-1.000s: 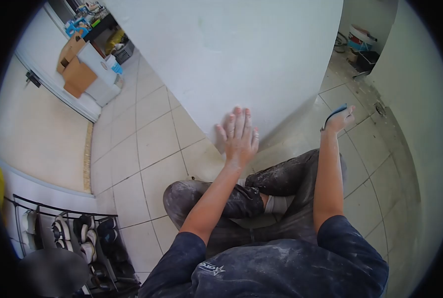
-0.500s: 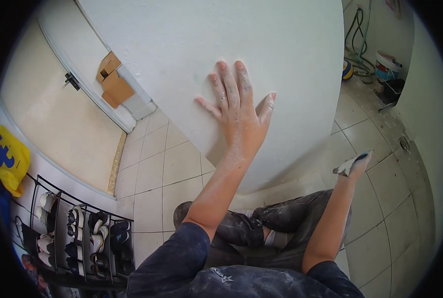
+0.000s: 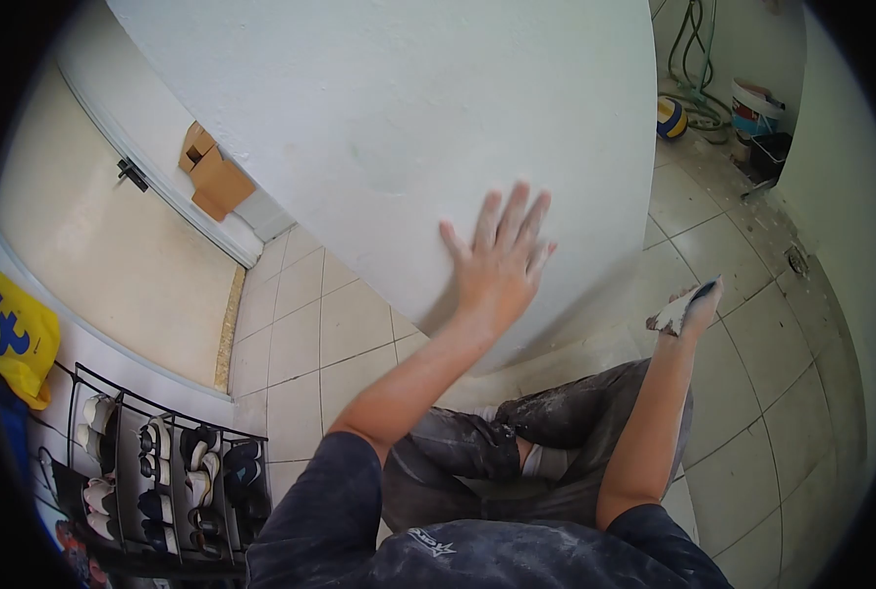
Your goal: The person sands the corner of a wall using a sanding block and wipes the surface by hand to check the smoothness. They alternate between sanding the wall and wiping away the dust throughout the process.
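Note:
My left hand [image 3: 502,260] lies flat on the white wall [image 3: 389,118], fingers spread and pointing up, near the wall's lower part. My right hand [image 3: 691,312] is held out to the right, away from the wall, and grips a putty knife [image 3: 676,311] whose blade is smeared with white filler. Both forearms are dusted with white. I am crouched on the tiled floor [image 3: 330,334] with my knees in dusty dark trousers [image 3: 546,442] below my hands.
A shoe rack [image 3: 153,471] with several shoes stands at the lower left beside a yellow bag [image 3: 16,334]. Cardboard boxes [image 3: 212,177] lean by the door frame. At the upper right lie a ball [image 3: 671,117], a hose and buckets [image 3: 757,108].
My left hand slid down and to the right on the wall, after first rising from near the floor. My right hand with the putty knife stayed out to the right.

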Tool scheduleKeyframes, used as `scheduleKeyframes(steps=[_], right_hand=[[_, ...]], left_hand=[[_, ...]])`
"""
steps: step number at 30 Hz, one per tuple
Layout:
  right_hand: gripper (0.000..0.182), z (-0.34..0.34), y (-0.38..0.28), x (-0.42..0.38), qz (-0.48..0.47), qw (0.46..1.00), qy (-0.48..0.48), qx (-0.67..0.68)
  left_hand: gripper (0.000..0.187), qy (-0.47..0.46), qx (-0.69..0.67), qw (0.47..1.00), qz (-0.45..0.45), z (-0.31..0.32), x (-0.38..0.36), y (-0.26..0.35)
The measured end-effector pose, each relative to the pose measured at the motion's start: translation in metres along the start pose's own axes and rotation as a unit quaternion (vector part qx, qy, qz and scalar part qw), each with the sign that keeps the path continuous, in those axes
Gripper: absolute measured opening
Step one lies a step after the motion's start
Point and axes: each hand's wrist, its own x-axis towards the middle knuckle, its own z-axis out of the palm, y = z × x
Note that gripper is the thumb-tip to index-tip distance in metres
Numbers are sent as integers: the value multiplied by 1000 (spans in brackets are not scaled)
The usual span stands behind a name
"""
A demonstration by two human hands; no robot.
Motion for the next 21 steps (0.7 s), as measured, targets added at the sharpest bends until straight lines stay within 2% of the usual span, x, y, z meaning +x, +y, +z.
scheduleKeyframes(steps=[2,5,8,11,12,15,17,19,21], right_hand=[[40,0,3,3,-2,1000,-8,-9],[40,-5,7,8,19,1000,-23,5],[39,-6,2,6,16,1000,-10,9],[39,-7,-1,8,14,1000,-3,8],[39,-6,-1,7,21,1000,-1,9],[41,-3,2,10,27,1000,-10,7],[41,-5,7,11,27,999,-31,5],[42,-3,9,7,32,999,-38,-1],[42,0,5,4,30,999,-33,-2]], left_hand=[[71,26,-9,999,-16,-37,57,-8],[72,54,-15,998,14,-47,97,-4],[72,-8,63,974,220,-13,64,3],[72,-94,105,922,360,18,-4,-9],[73,-130,137,897,400,20,-20,-18],[74,-152,168,865,447,7,-20,-48],[78,-157,72,916,362,-33,25,-56],[81,-87,5,957,277,-66,79,-69],[83,34,64,978,196,-95,123,-77]])
